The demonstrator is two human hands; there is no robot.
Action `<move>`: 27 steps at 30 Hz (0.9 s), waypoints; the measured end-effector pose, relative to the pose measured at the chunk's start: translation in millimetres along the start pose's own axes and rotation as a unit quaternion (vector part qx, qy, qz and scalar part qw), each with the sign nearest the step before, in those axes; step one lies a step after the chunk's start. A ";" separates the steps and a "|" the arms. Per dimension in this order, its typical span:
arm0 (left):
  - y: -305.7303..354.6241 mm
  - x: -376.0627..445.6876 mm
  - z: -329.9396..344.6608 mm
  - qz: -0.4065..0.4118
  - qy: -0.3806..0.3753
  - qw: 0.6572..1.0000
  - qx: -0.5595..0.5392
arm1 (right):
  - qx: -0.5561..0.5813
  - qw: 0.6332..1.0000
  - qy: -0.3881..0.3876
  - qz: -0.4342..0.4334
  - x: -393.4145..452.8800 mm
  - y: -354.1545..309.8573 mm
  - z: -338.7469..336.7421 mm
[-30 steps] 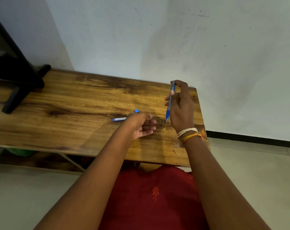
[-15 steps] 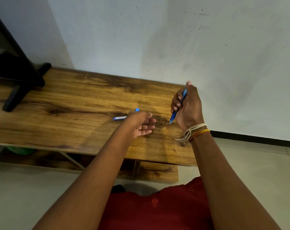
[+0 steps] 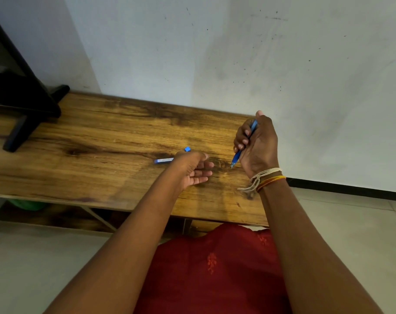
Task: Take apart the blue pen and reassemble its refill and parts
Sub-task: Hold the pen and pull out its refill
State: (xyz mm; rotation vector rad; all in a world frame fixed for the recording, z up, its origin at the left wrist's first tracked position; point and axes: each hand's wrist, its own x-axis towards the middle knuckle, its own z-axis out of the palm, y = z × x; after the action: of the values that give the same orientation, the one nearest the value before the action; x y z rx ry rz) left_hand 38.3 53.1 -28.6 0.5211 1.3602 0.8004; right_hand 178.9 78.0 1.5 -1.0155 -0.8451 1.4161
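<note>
Pen parts on table [image 3: 84, 141]
Right hand [image 3: 257, 143] fisted around pen [image 3: 242, 145], tip down; left hand [image 3: 191, 169] loosely spread, empty, beside cap [image 3: 163, 160].

Both forearms are bare to the edge of view, with no sleeves showing. Just behind the right hand [image 3: 258, 146], the wrist carries a bundle of off-white threads [image 3: 260, 177] with loose knotted ends, and against it, on the forearm side, orange and yellow thread bands [image 3: 271, 180]. Behind the left hand [image 3: 190, 168], nearer the body, lies a red garment [image 3: 215, 268] with small orange embroidered motifs.
</note>
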 end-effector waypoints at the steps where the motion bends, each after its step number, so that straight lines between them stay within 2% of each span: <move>1: -0.1 -0.3 0.1 0.001 0.000 1.000 0.000 | -0.002 1.000 0.001 0.001 0.0 -0.1 0.3; 15: -2.2 -1.6 9.0 0.001 -0.009 1.000 -0.007 | 0.006 1.000 -0.017 0.007 0.2 -1.4 -0.4; 27: -4.1 -1.4 12.9 -0.043 -0.042 0.996 -0.062 | 0.033 0.999 -0.022 0.010 -1.8 -4.5 1.4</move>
State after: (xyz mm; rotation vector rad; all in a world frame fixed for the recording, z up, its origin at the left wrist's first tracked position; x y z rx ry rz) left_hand 51.8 50.9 -28.7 0.3921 1.2397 0.7781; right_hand 179.2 76.7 6.4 -0.9478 -0.8184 1.4780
